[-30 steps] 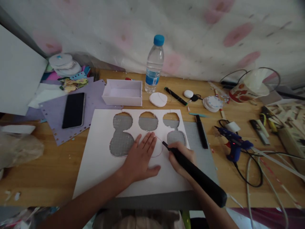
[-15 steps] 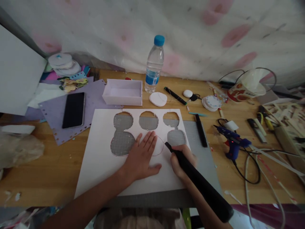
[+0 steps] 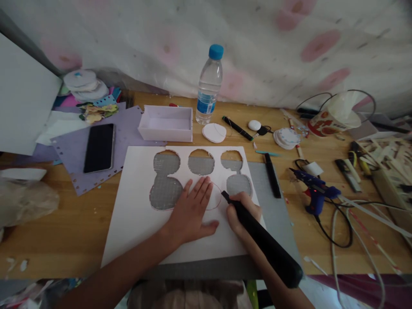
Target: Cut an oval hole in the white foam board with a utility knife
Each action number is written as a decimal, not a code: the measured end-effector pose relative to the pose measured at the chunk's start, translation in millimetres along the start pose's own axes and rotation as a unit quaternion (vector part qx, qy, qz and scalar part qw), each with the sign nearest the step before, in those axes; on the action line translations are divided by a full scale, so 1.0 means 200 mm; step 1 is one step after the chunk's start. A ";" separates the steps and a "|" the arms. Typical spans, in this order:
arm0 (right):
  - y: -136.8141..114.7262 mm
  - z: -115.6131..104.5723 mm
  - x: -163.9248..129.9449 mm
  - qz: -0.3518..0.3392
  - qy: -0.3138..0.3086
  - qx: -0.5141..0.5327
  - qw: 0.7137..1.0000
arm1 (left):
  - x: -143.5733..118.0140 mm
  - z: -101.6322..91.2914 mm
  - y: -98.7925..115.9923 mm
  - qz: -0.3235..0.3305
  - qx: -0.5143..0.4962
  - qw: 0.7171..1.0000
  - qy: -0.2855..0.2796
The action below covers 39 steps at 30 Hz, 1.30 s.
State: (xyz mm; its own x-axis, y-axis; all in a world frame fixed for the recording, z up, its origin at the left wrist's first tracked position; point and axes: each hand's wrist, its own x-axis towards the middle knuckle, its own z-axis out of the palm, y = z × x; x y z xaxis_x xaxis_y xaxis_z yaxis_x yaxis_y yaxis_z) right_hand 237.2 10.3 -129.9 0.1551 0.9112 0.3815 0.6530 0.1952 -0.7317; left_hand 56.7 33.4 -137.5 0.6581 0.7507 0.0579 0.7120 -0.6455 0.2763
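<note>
A white foam board (image 3: 135, 227) with several rounded holes cut in it lies on a grey cutting mat (image 3: 283, 234). My left hand (image 3: 195, 208) rests flat on the board, fingers stretched out, partly covering a circle drawn in red line. My right hand (image 3: 243, 212) is wrapped round a long black pen-shaped cutter (image 3: 267, 244). Its narrow tip is at the right side of the red circle; whether it touches the board, I cannot tell. A black marker (image 3: 272, 176) lies on the mat to the right.
Behind the board stand a white open box (image 3: 165, 124) and a water bottle (image 3: 209, 86). A phone (image 3: 99, 148) lies on purple paper at left. To the right are a blue glue gun (image 3: 315, 189), loose cables, a tissue tub (image 3: 333, 118) and a wooden box (image 3: 389, 193) of sticks.
My right hand and the cutter have shifted slightly left, bringing the tip to the red circle's right side. My left hand has stayed in place on the board.
</note>
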 end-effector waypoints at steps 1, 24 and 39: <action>0.00 0.01 0.00 0.007 0.004 -0.001 1.000 | 0.00 0.00 0.00 0.000 -0.001 1.000 -0.001; -0.13 0.08 -0.14 0.127 0.049 -0.046 0.990 | 0.00 -0.01 0.00 -0.011 -0.007 1.000 -0.015; -0.18 0.05 -0.14 0.104 0.063 -0.049 0.991 | 0.00 0.00 0.00 -0.010 0.001 1.000 -0.008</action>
State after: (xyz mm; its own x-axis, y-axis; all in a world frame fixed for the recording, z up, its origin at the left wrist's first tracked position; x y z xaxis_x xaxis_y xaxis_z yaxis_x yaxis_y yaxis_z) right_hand 201.4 -18.7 -119.9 0.3808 0.8748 0.2996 0.6646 -0.0336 -0.7464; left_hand 57.0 33.2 -136.6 0.6483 0.7605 0.0369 0.7248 -0.6313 0.2757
